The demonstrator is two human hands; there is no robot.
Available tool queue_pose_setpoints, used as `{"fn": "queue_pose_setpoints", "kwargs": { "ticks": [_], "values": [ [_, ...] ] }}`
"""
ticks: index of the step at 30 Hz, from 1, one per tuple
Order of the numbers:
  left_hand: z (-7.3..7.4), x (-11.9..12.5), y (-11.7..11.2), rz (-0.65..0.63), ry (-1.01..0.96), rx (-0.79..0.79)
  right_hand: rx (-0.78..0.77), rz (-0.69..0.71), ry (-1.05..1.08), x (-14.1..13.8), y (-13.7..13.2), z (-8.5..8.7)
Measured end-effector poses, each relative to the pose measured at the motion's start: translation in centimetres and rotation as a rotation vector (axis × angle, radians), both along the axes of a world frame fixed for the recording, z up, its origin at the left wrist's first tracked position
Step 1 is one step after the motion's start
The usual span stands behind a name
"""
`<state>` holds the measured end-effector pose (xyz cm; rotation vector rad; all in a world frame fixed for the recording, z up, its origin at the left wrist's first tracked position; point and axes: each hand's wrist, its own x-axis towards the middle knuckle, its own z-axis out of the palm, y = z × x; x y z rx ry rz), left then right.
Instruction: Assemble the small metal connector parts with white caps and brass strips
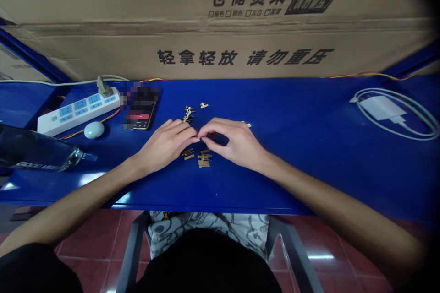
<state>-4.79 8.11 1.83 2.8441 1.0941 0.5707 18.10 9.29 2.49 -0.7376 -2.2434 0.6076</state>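
Observation:
My left hand (pixel 167 143) and my right hand (pixel 235 141) meet over the blue tabletop, thumbs and forefingers pinched together. A tiny piece shows between the fingertips, too small and covered to name. Just below them lie small flat brass-coloured strips (pixel 204 161), with a few more strips (pixel 189 155) under my left fingers. Beyond my left hand is a cluster of small white-and-brass parts (pixel 188 113). A similar white-and-brass part (pixel 204 105) lies apart from it to the right. Small white pieces (pixel 248 124) rest behind my right hand, partly hidden by it.
To the left are a phone (pixel 141 109), a white power strip (pixel 80 109), a pale rounded object (pixel 94 130) and a clear bottle (pixel 41 149) on its side. A white charger with coiled cable (pixel 383 107) lies right. Cardboard boxes (pixel 137 18) stand behind.

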Motion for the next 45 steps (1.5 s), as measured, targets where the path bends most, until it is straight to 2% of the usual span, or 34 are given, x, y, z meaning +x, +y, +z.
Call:
{"fn": "queue_pose_setpoints", "kwargs": {
  "ticks": [4,8,14,18,24,30,36,40,45],
  "values": [
    [0.1,0.1,-0.2,0.002,-0.215,-0.100,0.010,0.007,0.102,-0.3,-0.2,0.0],
    [0.2,0.2,-0.5,-0.008,-0.344,-0.244,-0.072,-0.015,0.166,-0.3,-0.4,0.0],
    [0.1,0.1,-0.7,0.027,-0.314,-0.311,-0.259,-0.040,0.285,-0.4,-0.4,-0.3],
    [-0.1,0.1,-0.9,0.068,-0.299,-0.312,-0.340,0.002,0.306,-0.6,-0.3,-0.7],
    [0.0,0.3,-1.1,0.073,-0.310,-0.339,-0.250,-0.020,0.257,-0.8,-0.5,-0.5],
    [0.0,0.4,-1.0,0.065,-0.214,-0.190,-0.177,-0.025,0.278,-0.9,-0.7,-0.5],
    [0.0,0.3,-1.0,-0.002,-0.158,-0.011,-0.334,-0.028,0.361,-1.2,-0.9,-0.4],
    [0.1,0.1,-0.7,-0.008,-0.108,0.009,-0.389,-0.002,0.346,-0.8,-0.6,0.0],
    [0.4,-0.3,-0.1,0.034,-0.109,-0.043,-0.465,0.005,0.342,0.0,0.1,0.5]
  ]
}}
